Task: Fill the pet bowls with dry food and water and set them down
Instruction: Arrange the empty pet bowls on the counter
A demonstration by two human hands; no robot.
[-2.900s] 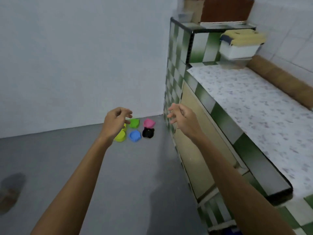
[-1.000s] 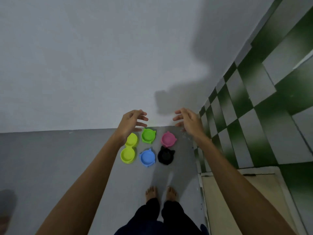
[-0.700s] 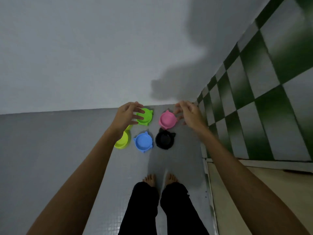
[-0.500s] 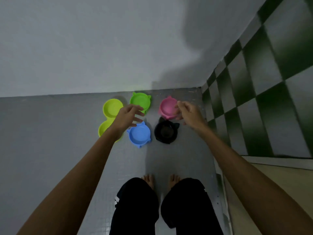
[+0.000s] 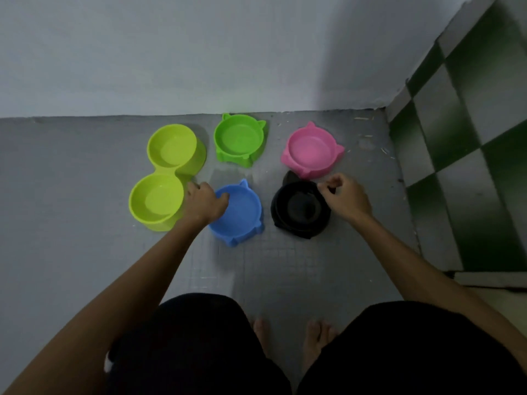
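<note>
Several empty pet bowls lie on the grey floor near the wall. A yellow-green double bowl [image 5: 166, 172] is at the left, a green bowl [image 5: 239, 139] and a pink bowl [image 5: 311, 149] at the back. My left hand [image 5: 204, 202] grips the left rim of the blue bowl [image 5: 242, 215], thumb over the edge. My right hand [image 5: 343, 196] pinches the right rim of the black bowl [image 5: 296, 210], fingers curled at its edge. Both bowls rest on the floor.
A white wall [image 5: 199, 52] closes the back. A green and white checked tiled counter side [image 5: 470, 155] stands at the right. My knees in black trousers and bare feet [image 5: 288, 334] are just below the bowls. Bare grey floor [image 5: 65, 223] spreads left.
I have crouched lower and closer to the bowls. Both hands came down from the back row: the left onto the blue bowl's rim, the right onto the black bowl's rim.
</note>
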